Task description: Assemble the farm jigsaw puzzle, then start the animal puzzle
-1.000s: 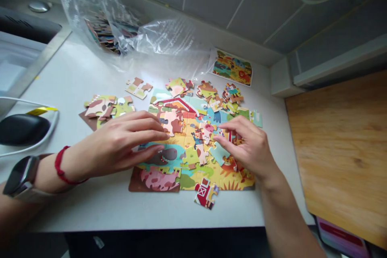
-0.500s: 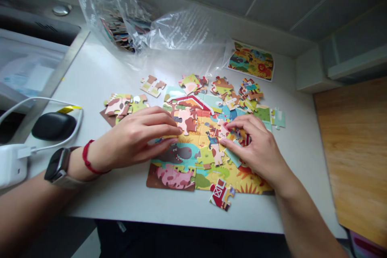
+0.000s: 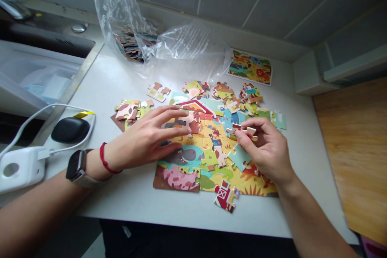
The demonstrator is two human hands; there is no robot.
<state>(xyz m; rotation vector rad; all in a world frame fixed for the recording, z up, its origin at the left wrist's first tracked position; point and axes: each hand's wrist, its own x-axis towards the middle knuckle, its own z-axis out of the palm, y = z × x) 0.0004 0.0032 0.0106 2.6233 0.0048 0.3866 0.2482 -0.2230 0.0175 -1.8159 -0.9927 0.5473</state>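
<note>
My right hand (image 3: 267,151) pinches puzzle pieces (image 3: 243,132) between thumb and fingers, tilted and raised over the right half of a puzzle picture (image 3: 187,185) with animals. How many it holds I cannot tell. My left hand (image 3: 148,139) has its fingers stretched out over the picture's left side, close to a pink-and-brown cow piece (image 3: 193,123). Loose pieces lie on the picture: a light blue piece (image 3: 240,157), a green piece (image 3: 208,159) and a farmer piece (image 3: 216,139). A red barn piece (image 3: 225,197) overlaps the near edge.
Loose piece piles lie left (image 3: 128,111) and behind the picture, one a brown pile (image 3: 223,90). Farther back are a clear plastic bag (image 3: 181,44) with pieces and a picture card (image 3: 250,66). A white charger (image 3: 22,169), black case (image 3: 70,130) and sink (image 3: 45,44) are left; a wooden board (image 3: 356,149) is right.
My right hand has lifted pieces off the picture, showing the farmer piece and more of the light blue piece. My left hand's fingers have spread a little. The view has shifted slightly.
</note>
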